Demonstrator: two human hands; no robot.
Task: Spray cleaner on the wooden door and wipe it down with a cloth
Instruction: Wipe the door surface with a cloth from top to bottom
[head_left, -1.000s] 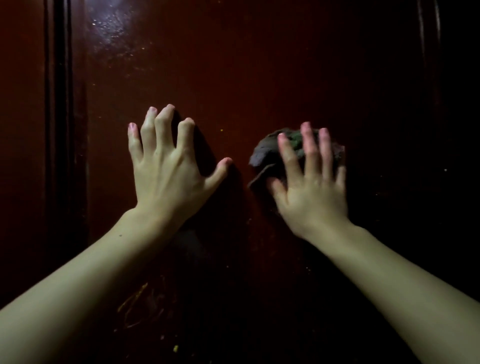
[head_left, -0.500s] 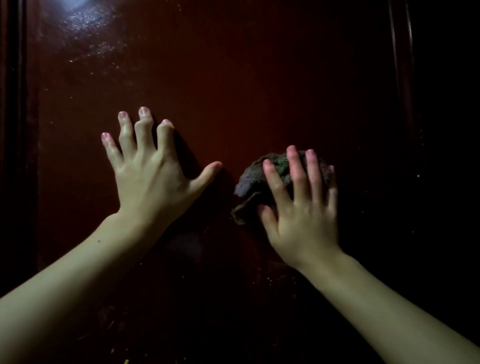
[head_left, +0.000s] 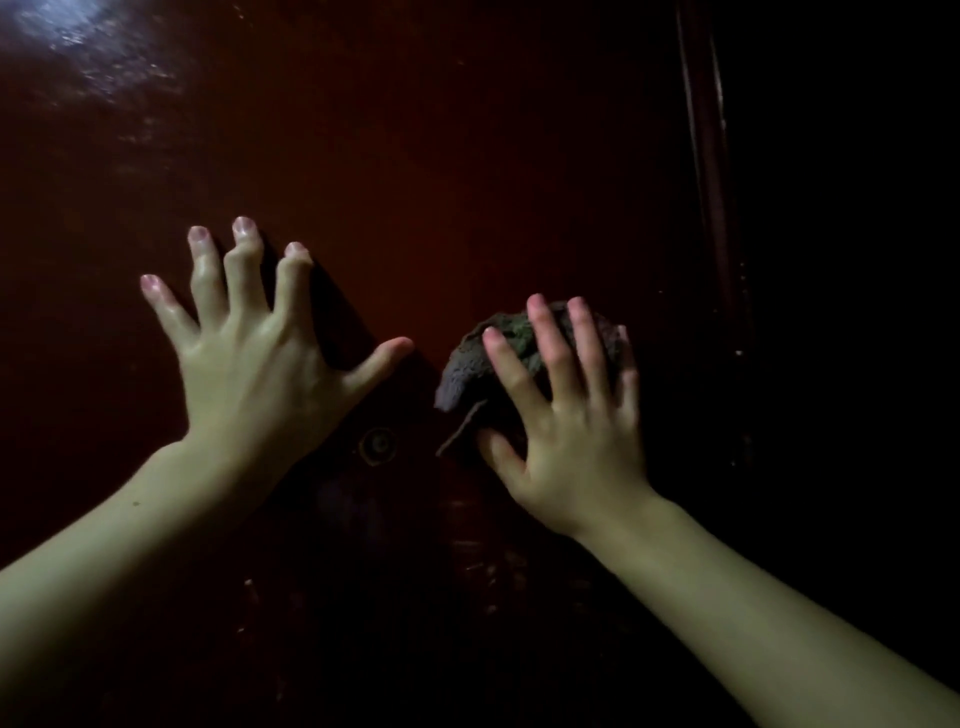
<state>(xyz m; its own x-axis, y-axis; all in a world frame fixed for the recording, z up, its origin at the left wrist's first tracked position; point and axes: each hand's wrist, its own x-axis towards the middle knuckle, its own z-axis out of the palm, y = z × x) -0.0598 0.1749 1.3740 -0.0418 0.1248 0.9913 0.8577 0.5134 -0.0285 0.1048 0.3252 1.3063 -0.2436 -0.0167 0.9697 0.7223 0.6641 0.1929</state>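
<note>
Cloth (head_left: 511, 348), one dark bunched wad of it, sits under the right hand (head_left: 571, 415), pressed against the wooden door (head_left: 441, 171). That hand's fingers (head_left: 545, 332) lie spread and nearly straight over the wad, the thumb tucked against its lower edge, where a loose flap of fabric hangs out to the left; the palm covers most of the rest. Whether the thumb actually pinches the flap cannot be told in this dim light. Just to the left, apart from the cloth, the left hand (head_left: 254, 364) holds nothing: its fingers are splayed wide and arched at the knuckles, the fingertips (head_left: 244, 228) planted on the glossy wood, the thumb stretched out toward the cloth without reaching it. Two bare forearms run in from the lower corners. Between the two wrists a single small round fitting (head_left: 379, 443) is set into the door. A raised vertical moulding (head_left: 701, 130) runs down the panel's right side, and one patch of reflected light (head_left: 72, 31) glints at the upper left.
</note>
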